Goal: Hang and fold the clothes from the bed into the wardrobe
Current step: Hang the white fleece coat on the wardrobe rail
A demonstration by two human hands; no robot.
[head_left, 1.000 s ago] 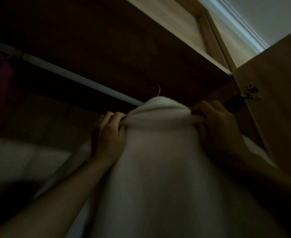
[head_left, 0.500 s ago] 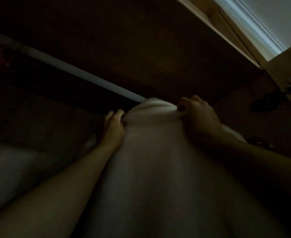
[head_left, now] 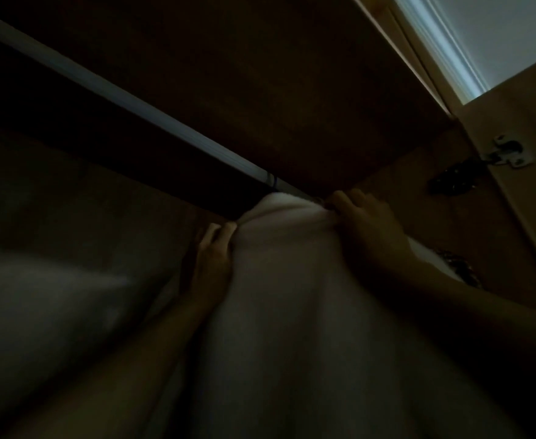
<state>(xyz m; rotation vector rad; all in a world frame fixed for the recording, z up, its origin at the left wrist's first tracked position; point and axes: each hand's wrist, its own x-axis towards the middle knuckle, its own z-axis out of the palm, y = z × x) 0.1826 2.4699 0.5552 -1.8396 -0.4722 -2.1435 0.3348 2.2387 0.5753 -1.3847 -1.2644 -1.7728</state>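
Gripping white garment, left hand, right hand, under wardrobe rail

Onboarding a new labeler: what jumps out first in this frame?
A pale garment fills the centre, its top bunched just under the rail that slants from upper left. The left hand and right hand grip its shoulders. A bright hinge sits on the door at right.

One head-worn camera looks steeply upward from inside a dim wardrobe, facing the rail that crosses from upper left toward centre. It sits close beneath a white garment, which fills the lower middle. The wardrobe's open door and a strip of bright ceiling edge the upper right corner.
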